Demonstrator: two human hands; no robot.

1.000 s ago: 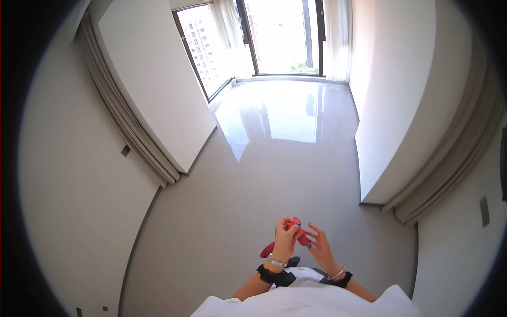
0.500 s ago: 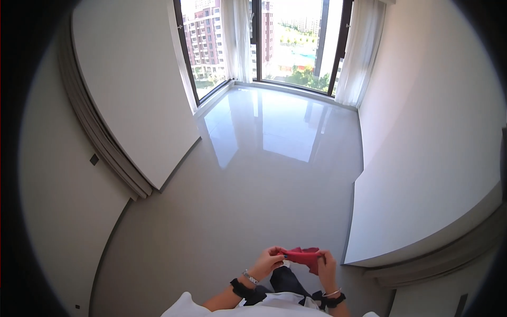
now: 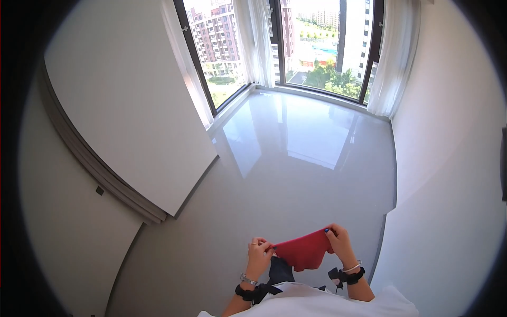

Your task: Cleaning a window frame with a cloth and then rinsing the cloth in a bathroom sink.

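A red cloth (image 3: 304, 251) is stretched between my two hands, in front of my body and above the floor. My left hand (image 3: 259, 254) pinches its left end with the fingertips. At the upper right corner, my right hand (image 3: 340, 244) grips the cloth between thumb and fingers. The top edge runs taut and slopes up to the right, while the lower part hangs loose. Whether it is a plain cloth or a small garment cannot be made out. Black bands circle both wrists, with a watch on the left and a bangle on the right.
Glossy grey floor (image 3: 211, 248) stretches to tall windows (image 3: 322, 50) with white curtains (image 3: 398, 58). A white wall section (image 3: 127, 100) juts in on the left, with a grey-brown curtain (image 3: 100, 164) beside it. Another white wall (image 3: 449, 142) runs along the right.
The red cloth was bunched between my hands and is now spread wider. My right hand has moved up and to the right. The view has turned slightly left.
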